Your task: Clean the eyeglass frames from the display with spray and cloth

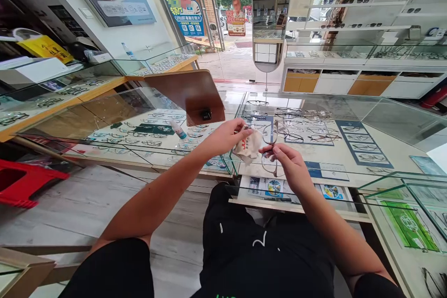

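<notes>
My left hand (pixel 228 135) grips a cream cleaning cloth (pixel 248 148) with red print, bunched between thumb and fingers. My right hand (pixel 289 163) pinches a pair of thin-framed eyeglasses (pixel 269 142), held upright just right of the cloth; one lens shows above my fingers and the other below. Cloth and glasses touch or nearly touch. Both hands hover over the glass display counter (pixel 314 167) in front of my lap.
A small spray bottle (pixel 178 129) stands on the glass case to the left, beside a brown tilted mirror stand (pixel 188 95). Glass cases (pixel 132 135) hold several rows of eyeglass frames. A red stool (pixel 24 181) sits at the left. Shelves with glasses line the right wall.
</notes>
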Demonstrator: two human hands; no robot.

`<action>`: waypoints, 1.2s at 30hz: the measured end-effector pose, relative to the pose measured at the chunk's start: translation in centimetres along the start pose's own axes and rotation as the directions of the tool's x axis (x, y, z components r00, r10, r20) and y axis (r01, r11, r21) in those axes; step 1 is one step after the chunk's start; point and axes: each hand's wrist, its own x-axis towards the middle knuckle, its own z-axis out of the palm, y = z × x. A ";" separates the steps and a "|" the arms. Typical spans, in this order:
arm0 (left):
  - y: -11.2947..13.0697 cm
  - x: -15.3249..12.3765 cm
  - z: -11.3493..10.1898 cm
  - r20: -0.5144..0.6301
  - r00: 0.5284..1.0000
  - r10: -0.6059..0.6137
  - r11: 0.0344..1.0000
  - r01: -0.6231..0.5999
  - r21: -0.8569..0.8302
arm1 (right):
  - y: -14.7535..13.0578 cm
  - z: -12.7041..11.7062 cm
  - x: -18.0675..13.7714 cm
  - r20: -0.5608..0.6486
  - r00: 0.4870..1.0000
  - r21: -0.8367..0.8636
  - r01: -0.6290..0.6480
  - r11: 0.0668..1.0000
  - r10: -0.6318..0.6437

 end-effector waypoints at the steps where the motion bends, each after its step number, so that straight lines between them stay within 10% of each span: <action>1: 0.2 0.0 0.6 0.000 1.000 0.014 0.999 -0.014 -0.036 | 0.0 0.2 0.1 0.006 1.000 -0.005 0.000 1.000 0.000; 28: -0.7 -0.4 8.3 -0.109 0.991 -0.083 0.689 -0.022 -0.725 | 2.1 -0.1 0.7 0.046 0.999 -0.001 0.011 1.000 -0.011; 36: -1.6 -0.1 8.5 0.322 0.947 -0.017 0.404 0.301 -0.864 | 2.6 -0.7 0.8 0.088 0.996 0.028 -0.010 1.000 0.008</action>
